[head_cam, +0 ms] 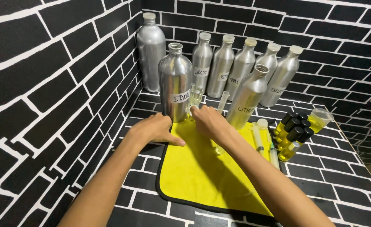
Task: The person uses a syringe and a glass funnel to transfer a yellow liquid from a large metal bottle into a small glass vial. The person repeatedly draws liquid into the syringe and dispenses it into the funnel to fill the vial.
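Both hands over yellow cloth (202, 172). Left hand (154, 129) flat, fingers spread, pressing cloth's corner at 10 o'clock, gripping nothing. Right hand (208, 122) reaching to 12 o'clock, fingertips at small clear vials (195, 96) beside open aluminium bottle (175, 82); grip cannot be told. Syringes (264, 141) lying at 3 o'clock w/ black-capped vials of yellow liquid (294, 133), already filled & capped. Small clear vials look empty, apparently still to fill.
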